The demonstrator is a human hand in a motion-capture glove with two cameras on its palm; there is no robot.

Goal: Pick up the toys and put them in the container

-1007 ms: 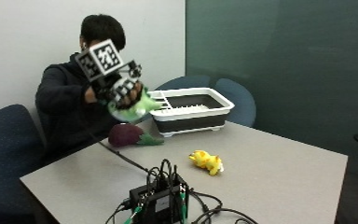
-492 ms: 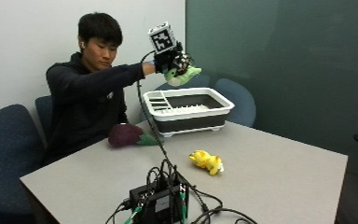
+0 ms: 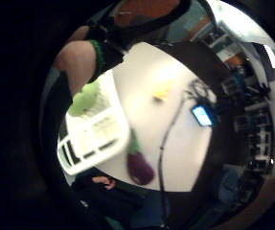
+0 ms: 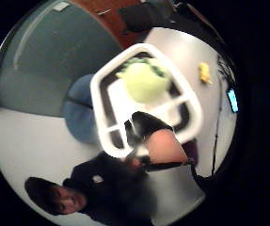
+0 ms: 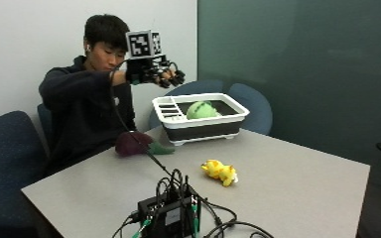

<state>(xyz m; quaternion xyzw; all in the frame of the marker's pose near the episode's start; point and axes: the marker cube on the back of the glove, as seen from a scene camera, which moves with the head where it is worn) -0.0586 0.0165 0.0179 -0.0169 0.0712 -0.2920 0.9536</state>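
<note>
- Nothing is held by the gloved right hand: it hangs in the air above the near-left corner of the container, fingers loosely spread and apart.
- Left side of the table, outside view: a purple eggplant toy with a green stem end lies on the tabletop, just beside the container's slotted end and apart from it. The little finger side palm view shows the same eggplant toy lying close to the container's short side.
- Behind it, a person in a dark top sits at the table, the right arm raised to shoulder height.
- Centre: a white container with dark lower walls stands at the far edge of the table. A slotted compartment occupies its left end.
- Inside the main compartment rests a light green plush toy, its rounded top showing above the rim. The thumb side palm view confirms the green plush toy lies within the white rim, directly beneath the palm.
- Nearer the front, a black electronics box with several cables sits at the table's edge.
- Right of centre: a yellow plush toy lies on the tabletop, well apart from the container and from the eggplant toy.
</note>
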